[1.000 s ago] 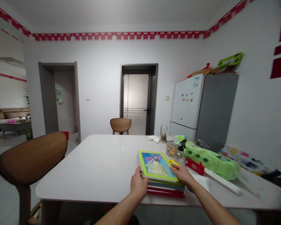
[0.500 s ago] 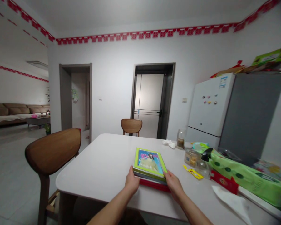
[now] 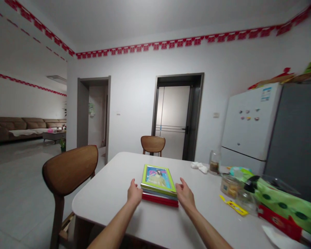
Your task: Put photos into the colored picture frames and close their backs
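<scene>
Resting flat on the white table (image 3: 101, 207), a stack of books (image 3: 158, 183) is being left untouched at this moment, with a green-framed picture book (image 3: 158, 178) on top and a red book (image 3: 159, 200) at the bottom. The left hand (image 3: 134, 193) is held open just left of the stack, fingers spread, and the right hand (image 3: 185, 197) is held open just right of it. Nothing is being gripped by either hand, and no firm contact can be made out. As far as can be judged, the books have been gathered into one pile and set down, and no further handling of the pile is being shown. Compared with the frame half a second back, the hands have been drawn off: the sides of the stack were being clasped then, and a small gap is now seen on the right. Beyond the stack, a wad of white tissue (image 3: 199, 167) and a glass jar (image 3: 214, 162) are placed. To its right, a yellow tag (image 3: 233, 207), a jar of biscuits (image 3: 229, 185) and a green bag (image 3: 282, 204) are lying, with a fridge (image 3: 248, 121) standing farther back.
</scene>
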Demonstrator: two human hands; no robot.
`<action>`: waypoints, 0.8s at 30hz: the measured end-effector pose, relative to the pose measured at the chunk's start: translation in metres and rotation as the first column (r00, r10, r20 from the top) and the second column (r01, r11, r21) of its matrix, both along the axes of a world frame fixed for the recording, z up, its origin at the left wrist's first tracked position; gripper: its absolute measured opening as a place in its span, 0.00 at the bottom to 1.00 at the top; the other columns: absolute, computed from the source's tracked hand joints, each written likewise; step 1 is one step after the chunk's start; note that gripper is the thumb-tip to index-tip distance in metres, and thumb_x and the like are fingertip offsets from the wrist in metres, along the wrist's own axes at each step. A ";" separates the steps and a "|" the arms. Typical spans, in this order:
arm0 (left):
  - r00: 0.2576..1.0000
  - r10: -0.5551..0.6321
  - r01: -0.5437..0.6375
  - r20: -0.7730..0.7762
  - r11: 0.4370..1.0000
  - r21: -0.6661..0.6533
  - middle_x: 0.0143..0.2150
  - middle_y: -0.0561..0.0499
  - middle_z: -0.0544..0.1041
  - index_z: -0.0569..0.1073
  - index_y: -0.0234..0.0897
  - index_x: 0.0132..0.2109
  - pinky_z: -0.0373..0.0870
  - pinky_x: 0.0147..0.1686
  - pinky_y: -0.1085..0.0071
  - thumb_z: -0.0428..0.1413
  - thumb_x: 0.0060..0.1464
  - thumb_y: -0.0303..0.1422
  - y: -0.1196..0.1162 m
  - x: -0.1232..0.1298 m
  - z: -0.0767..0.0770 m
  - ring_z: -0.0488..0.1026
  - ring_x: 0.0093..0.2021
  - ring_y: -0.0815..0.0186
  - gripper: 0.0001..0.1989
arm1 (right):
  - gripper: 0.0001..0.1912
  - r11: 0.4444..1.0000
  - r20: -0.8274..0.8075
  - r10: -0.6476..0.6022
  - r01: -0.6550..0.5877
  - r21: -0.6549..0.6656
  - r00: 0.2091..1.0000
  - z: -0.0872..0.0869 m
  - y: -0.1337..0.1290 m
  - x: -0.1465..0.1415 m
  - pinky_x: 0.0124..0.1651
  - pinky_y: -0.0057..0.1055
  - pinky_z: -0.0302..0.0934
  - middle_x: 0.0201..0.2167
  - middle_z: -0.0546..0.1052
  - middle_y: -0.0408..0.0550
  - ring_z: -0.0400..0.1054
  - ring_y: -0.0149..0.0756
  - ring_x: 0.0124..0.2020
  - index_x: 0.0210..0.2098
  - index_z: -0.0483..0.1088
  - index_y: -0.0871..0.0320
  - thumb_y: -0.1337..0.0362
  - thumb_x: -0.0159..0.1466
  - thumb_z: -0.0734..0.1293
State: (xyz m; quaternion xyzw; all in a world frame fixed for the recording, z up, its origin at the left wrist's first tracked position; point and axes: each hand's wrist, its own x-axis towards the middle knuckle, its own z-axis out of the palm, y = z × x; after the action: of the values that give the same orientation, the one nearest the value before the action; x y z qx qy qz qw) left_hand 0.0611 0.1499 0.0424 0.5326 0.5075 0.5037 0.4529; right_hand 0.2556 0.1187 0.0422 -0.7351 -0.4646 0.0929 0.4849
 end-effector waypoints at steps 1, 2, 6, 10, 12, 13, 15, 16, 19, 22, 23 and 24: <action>0.999 -0.009 0.009 0.032 1.000 0.018 0.31 0.50 0.70 0.55 0.28 0.54 0.61 0.34 0.73 0.53 0.38 0.22 -0.006 0.000 0.013 0.68 0.34 0.65 0.33 | 0.29 0.998 -0.022 0.039 -0.038 0.046 0.999 0.012 -0.007 -0.008 0.33 0.29 0.58 0.26 0.72 0.45 0.65 0.34 0.29 0.54 0.54 0.63 0.59 0.53 0.54; 0.997 -0.033 0.030 0.069 0.999 0.045 0.27 0.54 0.69 0.55 0.30 0.55 0.61 0.31 0.74 0.53 0.39 0.23 -0.014 0.002 0.028 0.68 0.30 0.67 0.32 | 0.30 0.991 -0.041 0.096 -0.092 0.098 0.995 0.026 -0.016 -0.018 0.30 0.27 0.57 0.22 0.69 0.40 0.63 0.31 0.24 0.55 0.52 0.59 0.60 0.53 0.55; 0.943 -0.248 0.193 0.224 0.951 0.242 0.21 0.62 0.62 0.50 0.44 0.57 0.57 0.24 0.78 0.52 0.41 0.26 -0.061 0.014 0.093 0.60 0.20 0.75 0.34 | 0.34 0.692 -0.287 0.666 -0.428 0.581 0.688 0.092 -0.063 -0.068 0.18 0.22 0.46 0.13 0.56 0.31 0.48 0.24 0.14 0.57 0.45 0.49 0.65 0.51 0.58; 0.554 -0.697 0.439 0.454 0.709 0.553 0.21 0.62 0.63 0.43 0.41 0.59 0.54 0.22 0.77 0.55 0.37 0.27 -0.106 0.015 0.132 0.57 0.19 0.76 0.43 | 0.35 0.485 -0.313 0.857 -0.435 0.758 0.410 0.133 -0.104 -0.094 0.19 0.21 0.45 0.14 0.57 0.32 0.48 0.22 0.15 0.55 0.48 0.46 0.70 0.49 0.59; 0.483 -0.732 0.464 0.481 0.680 0.568 0.20 0.62 0.63 0.42 0.40 0.59 0.53 0.22 0.78 0.56 0.36 0.26 -0.117 0.013 0.137 0.57 0.19 0.76 0.44 | 0.35 0.470 -0.327 0.871 -0.431 0.770 0.366 0.137 -0.113 -0.095 0.18 0.21 0.45 0.14 0.57 0.32 0.48 0.22 0.15 0.55 0.50 0.46 0.71 0.48 0.59; 0.471 -0.732 0.467 0.493 0.681 0.564 0.20 0.62 0.63 0.42 0.39 0.59 0.52 0.22 0.78 0.56 0.36 0.26 -0.119 0.012 0.136 0.57 0.19 0.76 0.45 | 0.35 0.473 -0.335 0.872 -0.431 0.769 0.358 0.137 -0.115 -0.094 0.18 0.21 0.44 0.14 0.57 0.32 0.48 0.22 0.15 0.54 0.50 0.46 0.71 0.48 0.59; 0.462 -0.723 0.468 0.515 0.691 0.551 0.19 0.63 0.62 0.42 0.39 0.59 0.52 0.21 0.78 0.56 0.35 0.26 -0.119 0.011 0.131 0.56 0.19 0.76 0.45 | 0.34 0.486 -0.353 0.866 -0.434 0.758 0.354 0.132 -0.115 -0.093 0.18 0.20 0.44 0.14 0.58 0.32 0.48 0.22 0.15 0.54 0.50 0.46 0.72 0.48 0.59; 0.463 -0.717 0.466 0.521 0.697 0.544 0.19 0.63 0.62 0.43 0.39 0.59 0.52 0.21 0.78 0.56 0.35 0.27 -0.117 0.012 0.128 0.57 0.19 0.76 0.44 | 0.34 0.495 -0.362 0.862 -0.436 0.752 0.354 0.129 -0.113 -0.092 0.18 0.20 0.44 0.14 0.58 0.32 0.48 0.22 0.15 0.54 0.51 0.45 0.72 0.48 0.59; 0.520 -0.668 0.456 0.532 0.744 0.488 0.19 0.63 0.63 0.48 0.42 0.57 0.53 0.22 0.78 0.59 0.33 0.28 -0.108 0.013 0.116 0.57 0.19 0.76 0.43 | 0.31 0.535 -0.415 0.841 -0.417 0.735 0.348 0.117 -0.103 -0.090 0.19 0.20 0.45 0.14 0.60 0.32 0.50 0.22 0.15 0.52 0.54 0.46 0.71 0.49 0.61; 0.637 -0.548 0.499 0.541 0.829 0.253 0.16 0.62 0.62 0.65 0.36 0.44 0.49 0.17 0.80 0.60 0.36 0.40 -0.094 0.012 0.104 0.55 0.15 0.78 0.27 | 0.11 0.665 -0.574 0.747 -0.344 0.663 0.336 0.101 -0.089 -0.086 0.16 0.20 0.44 0.13 0.61 0.34 0.50 0.21 0.13 0.35 0.67 0.55 0.63 0.51 0.62; 0.665 -0.520 0.521 0.536 0.837 0.166 0.13 0.61 0.61 0.68 0.34 0.36 0.46 0.15 0.80 0.57 0.38 0.47 -0.089 0.011 0.100 0.53 0.13 0.78 0.22 | 0.09 0.716 -0.632 0.698 -0.315 0.624 0.336 0.096 -0.085 -0.084 0.16 0.20 0.43 0.12 0.61 0.35 0.50 0.20 0.12 0.26 0.66 0.58 0.59 0.51 0.62; 0.682 -0.507 0.545 0.528 0.833 0.097 0.11 0.60 0.59 0.68 0.33 0.28 0.43 0.14 0.80 0.51 0.41 0.53 -0.084 0.010 0.096 0.51 0.11 0.79 0.24 | 0.14 0.754 -0.677 0.656 -0.299 0.584 0.334 0.091 -0.080 -0.081 0.15 0.20 0.41 0.11 0.60 0.36 0.49 0.20 0.11 0.19 0.63 0.59 0.55 0.52 0.61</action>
State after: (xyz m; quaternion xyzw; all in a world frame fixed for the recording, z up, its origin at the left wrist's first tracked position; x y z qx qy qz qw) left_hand 0.0708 0.0654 0.1382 0.4785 0.2038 0.4619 0.7184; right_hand 0.1741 0.0384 0.1330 -0.3123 -0.3683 0.4977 0.7205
